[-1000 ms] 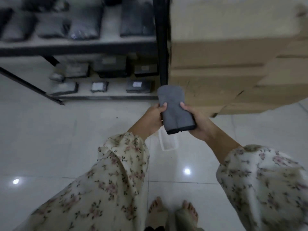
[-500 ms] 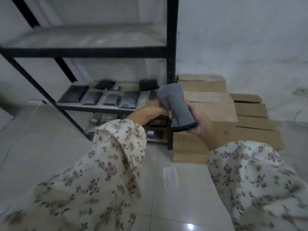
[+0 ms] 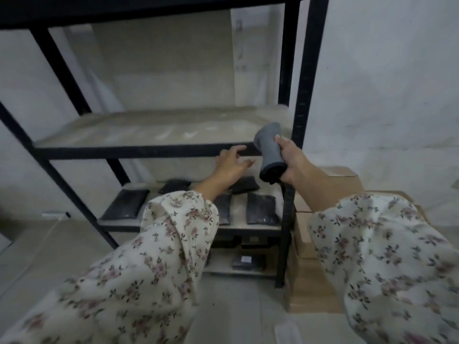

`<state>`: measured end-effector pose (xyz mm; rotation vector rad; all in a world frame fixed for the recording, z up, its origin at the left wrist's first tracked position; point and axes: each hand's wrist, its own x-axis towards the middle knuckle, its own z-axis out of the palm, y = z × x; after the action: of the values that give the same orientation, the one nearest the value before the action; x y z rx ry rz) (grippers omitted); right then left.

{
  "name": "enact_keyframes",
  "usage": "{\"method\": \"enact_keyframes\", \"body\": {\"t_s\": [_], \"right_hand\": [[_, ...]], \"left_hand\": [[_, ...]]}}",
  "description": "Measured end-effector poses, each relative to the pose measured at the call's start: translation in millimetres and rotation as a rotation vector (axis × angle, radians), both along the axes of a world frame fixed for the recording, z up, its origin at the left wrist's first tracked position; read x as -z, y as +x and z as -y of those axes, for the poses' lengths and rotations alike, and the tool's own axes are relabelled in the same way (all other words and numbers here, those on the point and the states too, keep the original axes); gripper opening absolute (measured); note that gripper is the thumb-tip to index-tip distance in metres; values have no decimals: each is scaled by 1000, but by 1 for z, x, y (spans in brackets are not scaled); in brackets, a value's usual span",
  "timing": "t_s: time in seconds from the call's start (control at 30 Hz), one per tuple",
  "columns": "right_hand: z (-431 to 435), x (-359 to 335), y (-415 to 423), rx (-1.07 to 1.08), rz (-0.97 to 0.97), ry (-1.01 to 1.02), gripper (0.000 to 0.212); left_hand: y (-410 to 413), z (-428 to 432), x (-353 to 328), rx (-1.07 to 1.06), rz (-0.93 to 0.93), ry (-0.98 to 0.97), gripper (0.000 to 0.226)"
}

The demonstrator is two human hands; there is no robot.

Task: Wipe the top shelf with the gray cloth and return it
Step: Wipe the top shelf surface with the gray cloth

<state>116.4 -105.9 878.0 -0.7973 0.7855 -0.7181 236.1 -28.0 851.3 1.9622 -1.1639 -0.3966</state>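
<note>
A folded gray cloth (image 3: 270, 151) stands upright in my right hand (image 3: 291, 160), which grips it from the right, just in front of the rack's right post. My left hand (image 3: 232, 163) is off the cloth, fingers spread, hovering by the black front rail of a bare, dusty beige shelf board (image 3: 159, 130). Above it, a higher black shelf rail (image 3: 149, 11) crosses the top of the view; its surface is hidden from me.
The black metal rack (image 3: 301, 95) has lower shelves with several dark flat packets (image 3: 260, 209). Stacked cardboard boxes (image 3: 320, 244) stand right of the rack on the tiled floor. A white wall lies behind and to the right.
My view swung up from the floor to the rack's upper shelves. My left hand let go of the cloth; my right hand alone carried it up to the shelf edge.
</note>
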Motion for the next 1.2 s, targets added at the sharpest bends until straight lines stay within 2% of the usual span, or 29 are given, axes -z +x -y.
{"method": "enact_keyframes", "body": {"t_s": [0.07,0.17,0.23,0.33,0.43,0.5,0.57,0.63,0.73,0.83,0.9,0.97,1.03,1.13,1.2], "right_hand": [[17,-9,20,106,-132,-132,38],[37,-24,38,107,-260,-269,31],[51,-29,49,86,-380,-369,42],[71,-28,67,193,-739,-682,47],[89,-23,78,246,-1322,-1090,38],[101,-16,82,229,-1577,-1202,36],[110,-5,86,173,-1717,-1217,40],[117,5,93,138,-1752,-1155,44],[121,7,104,150,-1693,-1007,44],[124,8,111,32,-1608,-1123,43],[128,3,110,-49,-1418,-1183,37],[137,-6,102,24,-1348,-1215,32],[145,-10,92,123,-1473,-1165,32],[139,-3,97,63,-1690,-1082,48],[122,3,120,59,-1632,-1094,44]], "left_hand": [[36,11,-6,11,260,18,47],[78,30,-9,80,513,-32,47],[101,45,-7,117,643,-36,47],[127,66,0,160,713,15,47],[143,90,6,226,748,76,49],[148,104,11,272,770,117,51],[150,114,16,296,761,129,52],[153,120,22,293,746,93,52],[155,120,26,273,752,67,51],[154,121,26,245,739,81,50],[153,122,27,230,743,88,50],[152,123,28,222,746,98,51],[153,123,28,226,739,113,52],[154,123,30,228,716,117,52],[155,125,28,222,666,119,51]]}}
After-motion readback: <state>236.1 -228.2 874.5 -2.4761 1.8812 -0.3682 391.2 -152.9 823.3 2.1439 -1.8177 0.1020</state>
